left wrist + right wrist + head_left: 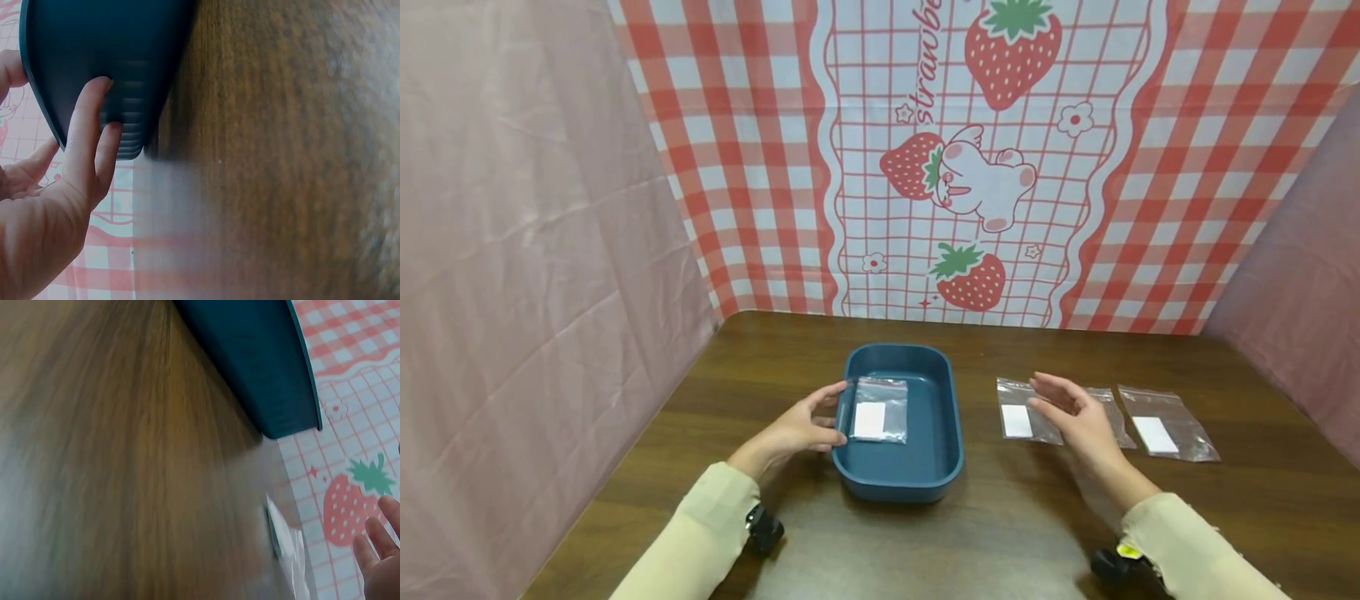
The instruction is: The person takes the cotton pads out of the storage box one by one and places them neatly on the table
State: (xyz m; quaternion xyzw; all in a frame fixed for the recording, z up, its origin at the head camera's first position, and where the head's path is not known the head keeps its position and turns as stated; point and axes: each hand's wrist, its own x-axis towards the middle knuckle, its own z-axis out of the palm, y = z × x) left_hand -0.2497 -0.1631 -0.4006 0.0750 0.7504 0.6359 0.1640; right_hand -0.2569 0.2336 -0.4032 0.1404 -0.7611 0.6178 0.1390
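Note:
My left hand (793,425) holds the left wall of a dark blue plastic bin (952,417), its thumb and a finger at the rim. In the left wrist view, two other fingertips touch the bin's outer side. Inside the bin lies a clear zip bag (895,425) with a white rectangle in it. My right hand (1082,421) hovers over similar clear bags on the table, fingers loosely bent and nothing held. A bag with a white rectangle (1017,421) shows left of it, and clear plastic (1116,417) lies partly hidden behind it.
Another clear bag with a white rectangle (1155,435) lies farther right on the brown wooden table (1000,533). A red checked strawberry cloth (775,167) hangs behind the table. Pink cloth (550,250) hangs at both sides.

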